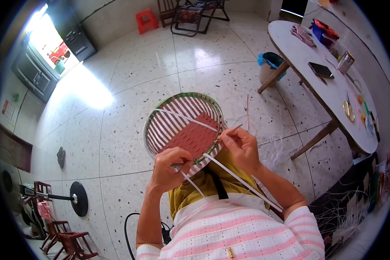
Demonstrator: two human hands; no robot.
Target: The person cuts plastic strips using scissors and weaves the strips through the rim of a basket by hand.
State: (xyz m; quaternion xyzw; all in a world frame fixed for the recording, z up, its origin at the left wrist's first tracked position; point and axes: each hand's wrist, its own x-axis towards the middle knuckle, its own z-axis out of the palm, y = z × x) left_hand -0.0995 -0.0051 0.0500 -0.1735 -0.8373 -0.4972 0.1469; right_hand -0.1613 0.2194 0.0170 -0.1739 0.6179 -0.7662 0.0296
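Observation:
A round woven basket with white slats, a red-brown woven bottom and a green rim leans in my lap, its mouth facing me. My left hand is closed at the near rim, pinching a white plastic strip whose length trails down towards my shirt. My right hand is closed at the right side of the rim on a thin, greyish pointed piece; its exact kind is too small to tell. Another long white strip runs from the rim under my right forearm. One more strip crosses the basket's mouth.
At right stands a table with a phone, gold-handled scissors and a can. A lined bin is beside it. Loose strips lie on the right. A round black stand base is at left.

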